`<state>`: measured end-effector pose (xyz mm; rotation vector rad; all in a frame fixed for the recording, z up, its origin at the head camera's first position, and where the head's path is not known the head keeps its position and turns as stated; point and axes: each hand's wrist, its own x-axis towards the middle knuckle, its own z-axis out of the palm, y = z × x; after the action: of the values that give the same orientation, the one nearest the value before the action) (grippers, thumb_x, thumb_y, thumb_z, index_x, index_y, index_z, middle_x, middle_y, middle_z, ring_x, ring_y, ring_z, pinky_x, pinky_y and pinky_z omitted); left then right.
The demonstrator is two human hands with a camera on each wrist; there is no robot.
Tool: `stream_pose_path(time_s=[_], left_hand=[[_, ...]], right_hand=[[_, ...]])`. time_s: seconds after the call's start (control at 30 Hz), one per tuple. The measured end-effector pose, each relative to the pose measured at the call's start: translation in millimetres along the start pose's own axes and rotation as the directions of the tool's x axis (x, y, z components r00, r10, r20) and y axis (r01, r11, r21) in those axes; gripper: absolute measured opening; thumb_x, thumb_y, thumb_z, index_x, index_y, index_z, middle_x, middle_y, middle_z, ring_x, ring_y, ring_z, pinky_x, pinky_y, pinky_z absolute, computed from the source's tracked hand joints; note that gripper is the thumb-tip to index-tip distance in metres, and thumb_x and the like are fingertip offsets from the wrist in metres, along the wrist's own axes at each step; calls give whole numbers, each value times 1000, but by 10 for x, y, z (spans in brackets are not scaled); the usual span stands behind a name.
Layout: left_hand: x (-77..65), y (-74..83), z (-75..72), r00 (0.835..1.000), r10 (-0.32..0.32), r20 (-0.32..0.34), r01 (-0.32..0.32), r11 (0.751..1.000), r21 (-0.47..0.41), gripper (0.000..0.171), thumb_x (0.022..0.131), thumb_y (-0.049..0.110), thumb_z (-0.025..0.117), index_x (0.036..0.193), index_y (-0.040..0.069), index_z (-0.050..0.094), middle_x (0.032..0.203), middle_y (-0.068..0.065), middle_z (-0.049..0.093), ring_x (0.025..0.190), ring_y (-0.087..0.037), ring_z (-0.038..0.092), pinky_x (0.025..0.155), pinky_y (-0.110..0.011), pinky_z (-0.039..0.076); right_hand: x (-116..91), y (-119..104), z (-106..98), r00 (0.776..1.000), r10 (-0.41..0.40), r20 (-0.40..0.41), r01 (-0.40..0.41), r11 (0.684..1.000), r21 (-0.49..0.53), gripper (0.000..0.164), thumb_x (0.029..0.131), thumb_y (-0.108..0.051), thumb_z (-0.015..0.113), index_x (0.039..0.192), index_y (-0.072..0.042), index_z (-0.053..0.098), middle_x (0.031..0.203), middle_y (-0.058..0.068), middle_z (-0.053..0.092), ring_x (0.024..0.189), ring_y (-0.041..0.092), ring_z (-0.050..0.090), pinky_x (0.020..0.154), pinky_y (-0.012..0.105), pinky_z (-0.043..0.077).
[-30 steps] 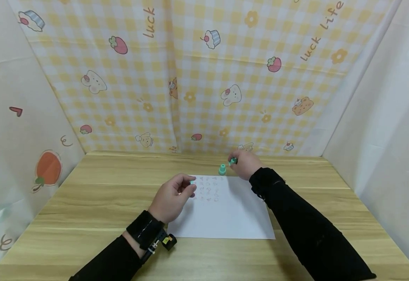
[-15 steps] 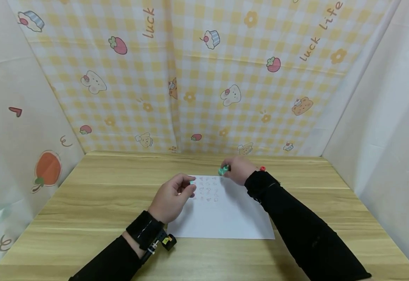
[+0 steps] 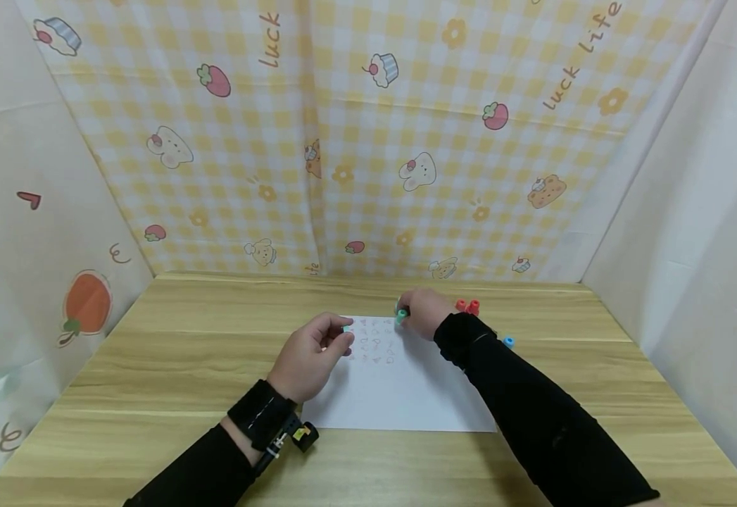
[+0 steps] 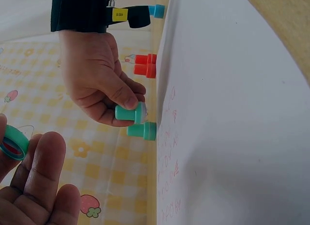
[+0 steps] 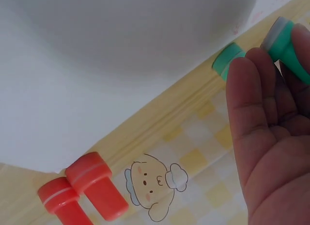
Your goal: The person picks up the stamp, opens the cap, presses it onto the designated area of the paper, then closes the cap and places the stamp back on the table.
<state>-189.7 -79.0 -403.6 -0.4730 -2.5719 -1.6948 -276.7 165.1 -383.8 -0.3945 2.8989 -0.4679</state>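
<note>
the left hand (image 3: 307,360) pinches a green cap (image 4: 15,142); the right hand (image 3: 428,314) grips a green stamp (image 4: 127,113) near a second stamp (image 4: 142,131) upright by the paper's (image 3: 400,398) far edge.

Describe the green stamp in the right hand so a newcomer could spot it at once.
Start at the white paper, then find the right hand by its far edge. Pinched in that hand is the green stamp, its lower end whitish; the upright neighbour close by is green down to its base.
</note>
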Motion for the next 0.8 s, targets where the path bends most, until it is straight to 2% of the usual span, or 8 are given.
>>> stream_pose_path(time_s=[0.27, 0.43, 0.67, 0.8], left_hand=[[5, -3, -1, 1000, -1, -2, 1, 1000, 5, 19, 106, 17, 65, 124, 14, 70, 98, -2, 71, 89, -18, 72, 80, -27, 54], [3, 3, -7, 1000, -1, 0, 1, 1000, 4, 20, 106, 18, 65, 124, 14, 69, 99, -7, 71, 91, -24, 73, 78, -27, 54], [6, 4, -5, 1000, 3, -6, -2, 1000, 11, 19, 106, 17, 65, 124, 14, 70, 97, -2, 70, 86, -12, 70, 77, -26, 54], [8, 0, -2, 1000, 2, -9, -1, 1000, 15, 18, 105, 17, 65, 123, 14, 70, 96, -1, 70, 86, -13, 69, 77, -26, 53]], right_hand=[[43, -14, 52, 999, 30, 25, -30, 1000, -9, 17, 99, -10, 73, 115, -9, 77, 110, 6, 75, 91, 20, 62, 91, 35, 57], [57, -16, 77, 999, 38, 33, -38, 999, -13, 15, 98, -10, 74, 113, -10, 78, 106, 4, 75, 90, 20, 62, 92, 36, 57], [73, -6, 95, 998, 42, 38, -42, 999, -7, 11, 97, -10, 76, 107, -11, 78, 102, 3, 74, 89, 21, 61, 91, 36, 56], [86, 1, 111, 999, 31, 38, -31, 999, -24, 7, 96, -11, 77, 102, -12, 78, 98, 2, 73, 87, 20, 60, 88, 35, 54]])
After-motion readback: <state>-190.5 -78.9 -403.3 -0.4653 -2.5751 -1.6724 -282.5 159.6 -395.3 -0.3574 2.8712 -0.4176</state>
